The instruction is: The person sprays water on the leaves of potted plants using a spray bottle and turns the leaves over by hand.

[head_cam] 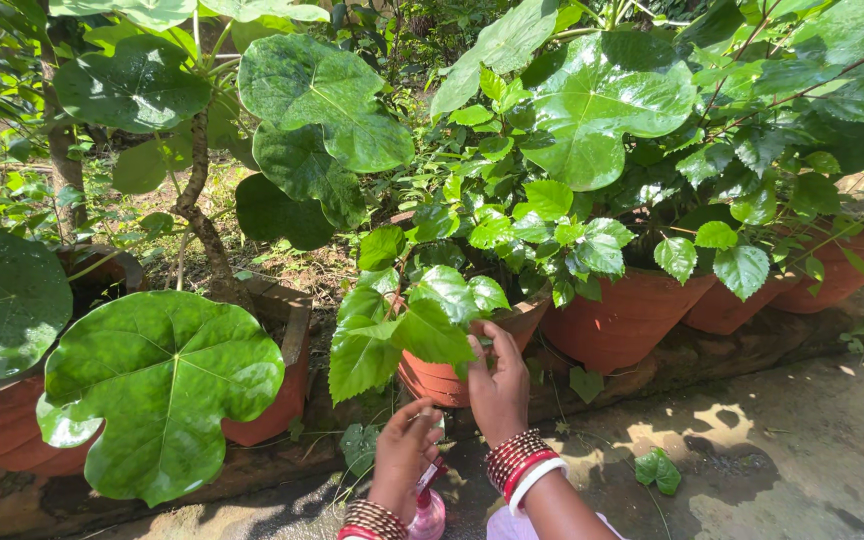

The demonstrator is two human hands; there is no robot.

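My right hand [497, 385] reaches up to a potted plant [472, 250] and pinches a low green leaf [432, 325] between its fingers, just in front of the terracotta pot [437, 382]. Red and white bangles circle that wrist. My left hand [404, 455], lower and to the left, is closed on a pink tool with a red handle [428, 505]; most of the tool is hidden at the frame's bottom edge. Bangles sit on this wrist too.
A row of terracotta pots [622, 320] with leafy plants stands on a low stone ledge [712, 350]. Large round leaves [162, 385] hang over a pot at left. Concrete ground [782, 450] with fallen leaves [658, 470] lies at right.
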